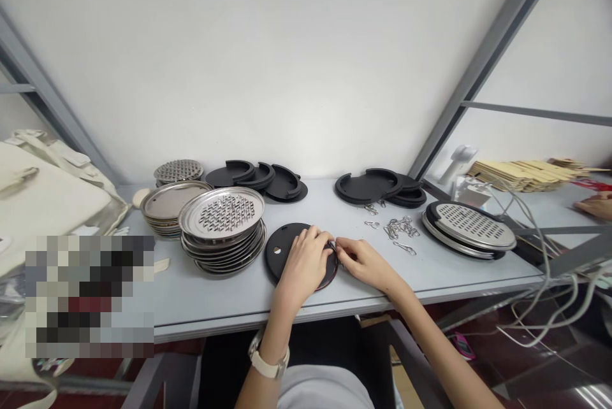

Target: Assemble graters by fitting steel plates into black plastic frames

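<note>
A round black plastic disc [276,262] with a small hole lies on the table in front of me. My left hand [308,253] rests across it, its fingers curled at the disc's right edge. There my right hand [358,259] meets it, thumb and forefinger pinched at the rim. What sits between these fingertips is small, dark and partly shiny; I cannot make it out. To the right lie several loose metal snap hooks [400,227], with a single snap hook [405,248] nearer to me.
Left of the disc stands a stack of metal grater plates [220,215], with stacked metal discs [174,200] behind. Black rimmed holders [368,186] lie along the wall. Assembled graters [471,227] sit at right, near cables [538,256]. Another person's hand [595,205] shows far right.
</note>
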Tool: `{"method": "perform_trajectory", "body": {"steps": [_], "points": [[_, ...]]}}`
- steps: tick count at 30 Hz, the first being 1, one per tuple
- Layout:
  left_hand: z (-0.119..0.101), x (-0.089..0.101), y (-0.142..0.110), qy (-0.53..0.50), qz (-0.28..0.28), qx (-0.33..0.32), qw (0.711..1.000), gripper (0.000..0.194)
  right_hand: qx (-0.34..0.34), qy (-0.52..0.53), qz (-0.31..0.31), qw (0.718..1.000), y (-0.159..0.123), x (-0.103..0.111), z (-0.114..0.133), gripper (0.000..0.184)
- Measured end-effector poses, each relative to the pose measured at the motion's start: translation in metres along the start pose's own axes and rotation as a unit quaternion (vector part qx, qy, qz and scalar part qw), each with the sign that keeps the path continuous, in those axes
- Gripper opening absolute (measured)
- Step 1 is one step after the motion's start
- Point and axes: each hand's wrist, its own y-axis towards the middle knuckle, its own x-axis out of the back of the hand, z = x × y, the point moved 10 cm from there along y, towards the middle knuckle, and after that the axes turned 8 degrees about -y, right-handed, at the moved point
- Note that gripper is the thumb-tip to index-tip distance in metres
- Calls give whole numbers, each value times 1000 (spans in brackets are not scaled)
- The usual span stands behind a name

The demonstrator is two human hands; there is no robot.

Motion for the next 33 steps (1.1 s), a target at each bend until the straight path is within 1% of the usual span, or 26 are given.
{"method": "perform_trajectory", "body": {"steps": [33], "points": [[1, 0, 0, 2, -3, -2, 1000, 19, 3, 4, 4, 1000, 1, -1, 0, 20]]}}
